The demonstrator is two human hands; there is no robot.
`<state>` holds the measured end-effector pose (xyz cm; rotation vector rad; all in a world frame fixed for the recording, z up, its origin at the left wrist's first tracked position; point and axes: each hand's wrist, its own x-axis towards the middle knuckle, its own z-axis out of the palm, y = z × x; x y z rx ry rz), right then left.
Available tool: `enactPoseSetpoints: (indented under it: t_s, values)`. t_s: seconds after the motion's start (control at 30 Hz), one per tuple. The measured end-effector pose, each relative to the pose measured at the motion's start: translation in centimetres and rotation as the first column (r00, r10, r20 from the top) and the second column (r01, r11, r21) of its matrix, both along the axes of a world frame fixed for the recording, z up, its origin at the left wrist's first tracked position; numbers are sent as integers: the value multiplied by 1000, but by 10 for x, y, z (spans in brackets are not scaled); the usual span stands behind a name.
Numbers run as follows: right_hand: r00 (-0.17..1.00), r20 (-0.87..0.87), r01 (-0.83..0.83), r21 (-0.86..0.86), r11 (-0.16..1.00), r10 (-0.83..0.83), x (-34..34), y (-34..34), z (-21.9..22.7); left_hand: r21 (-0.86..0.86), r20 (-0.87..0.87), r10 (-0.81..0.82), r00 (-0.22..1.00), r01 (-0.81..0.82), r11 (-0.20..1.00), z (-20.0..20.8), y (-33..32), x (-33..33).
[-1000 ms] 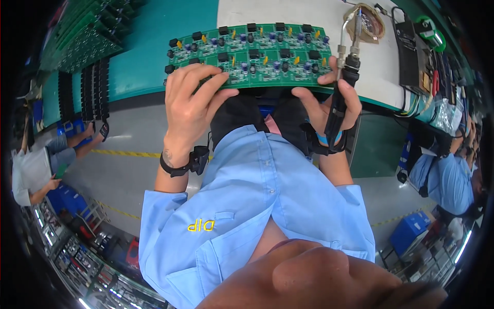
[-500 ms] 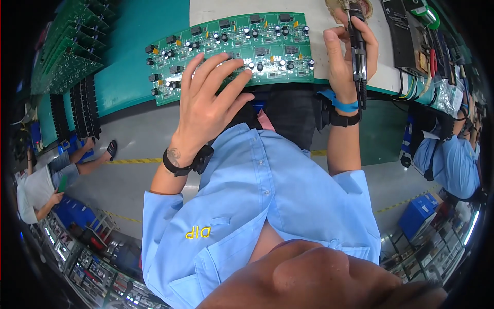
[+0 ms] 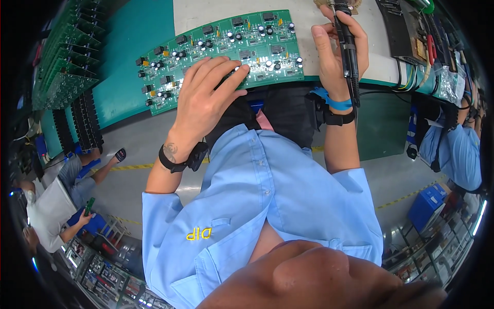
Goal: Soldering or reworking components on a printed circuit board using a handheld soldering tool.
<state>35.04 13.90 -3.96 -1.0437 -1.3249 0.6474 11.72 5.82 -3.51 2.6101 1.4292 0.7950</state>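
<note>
Since half a second ago, the left hand (image 3: 206,98) has slid further onto the green circuit board panel (image 3: 226,51), and the right hand (image 3: 337,49) holds the soldering iron (image 3: 346,36) closer to upright than before; a second ago both hands sat at the panel's near edge.

Now the left hand lies palm down on the near part of the panel, its fingers (image 3: 226,69) spread flat over the components. The panel rests on the white counter (image 3: 303,13), its left end slanting out over the counter's teal part. The right hand's fingers are wrapped and pressed together around the iron's black handle, just beside the panel's right end.

At the far left, racks (image 3: 62,67) hold rows of green boards standing on edge. A black tray (image 3: 406,31) at the upper right holds tools and wires, too small to make out.

The iron's tip is cut off by the top edge. The person's own shirt (image 3: 267,190) hides the counter's front below the panel.
</note>
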Motion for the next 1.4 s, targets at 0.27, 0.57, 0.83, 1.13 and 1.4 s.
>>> enactPoseSetpoints:
  t_s: [0.27, 0.57, 0.83, 1.13, 1.4]
  values:
    - [995, 7, -96, 162, 982, 96, 15, 12, -30, -20, 0, -49, 999, 49, 999, 17, 5, -3]
    - [995, 48, -89, 180, 980, 82, 14, 13, -29, -51, -72, -5, 997, 2, 999, 39, 7, -4]
    - [999, -4, -35, 137, 990, 35, 11, 9, -26, -16, -77, -9, 997, 8, 1000, 31, 3, -3]
    - [996, 81, -56, 125, 991, 46, 11, 8, -24, 43, -41, 8, 999, -7, 999, 14, -1, -3]
    - [999, 9, -34, 110, 993, 34, 9, 8, -23, 51, -18, 22, 1000, -21, 998, -3, -7, -1]
